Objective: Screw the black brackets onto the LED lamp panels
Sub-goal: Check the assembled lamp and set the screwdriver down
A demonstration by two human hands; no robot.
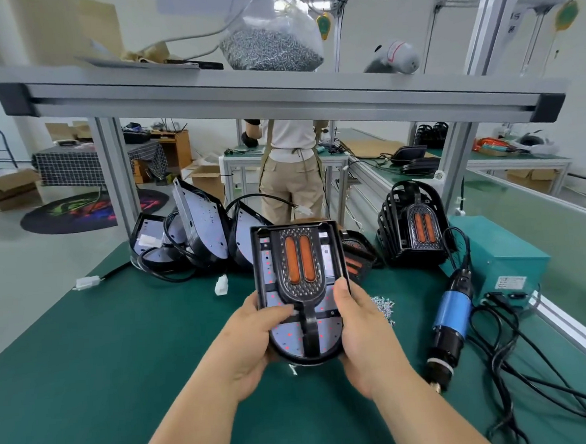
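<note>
Held an LED lamp panel (pixel 287 340) just above the green mat (pixel 120 335), with a black bracket (pixel 300 286) laid on its face. Gripped it with the left hand (pixel 257 330), thumb pressed flat on top, other fingers curled under. Gripped the other side with the right hand (pixel 360 331) the same way. Seemed to be the lining-up step, before any screwing. Needed next: panel set down, one screw from the shiny pile of screws (pixel 383 306), then the blue screwdriver (pixel 451 311). Smooth pale board with red dots. Bumpy plastic bracket, round at one end.
</note>
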